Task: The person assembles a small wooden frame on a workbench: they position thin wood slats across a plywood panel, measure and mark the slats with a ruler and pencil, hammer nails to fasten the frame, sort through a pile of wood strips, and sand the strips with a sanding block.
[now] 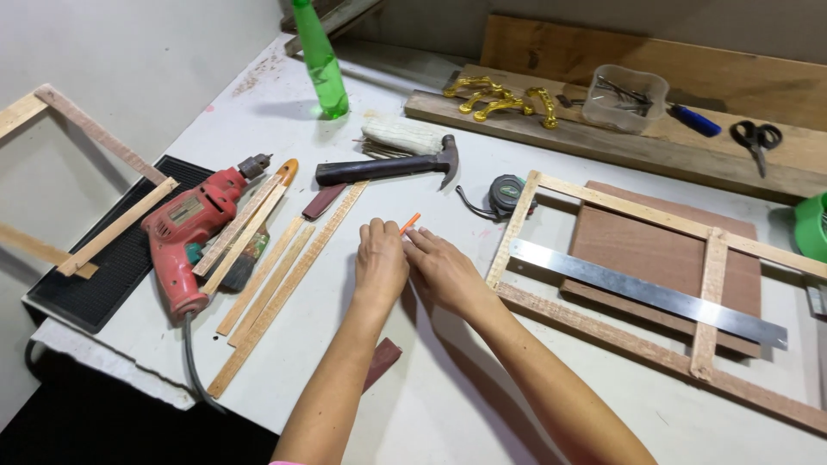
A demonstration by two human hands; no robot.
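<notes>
On the white table [482, 379] the left hand [380, 263] and the right hand [444, 271] lie close together, fingertips touching, and both pinch a small orange pencil [410, 223] that sticks out above them. To the left of the hands lie several thin wooden strips [284, 275] and a red electric drill [191, 232], and just behind the hands are a hammer [392, 165], a tape measure [506, 195] and a green plastic bottle [320, 60]. To the right is a wooden frame [603, 331] over a brown board [655, 250], and a steel ruler [646, 293] rests across the frame.
</notes>
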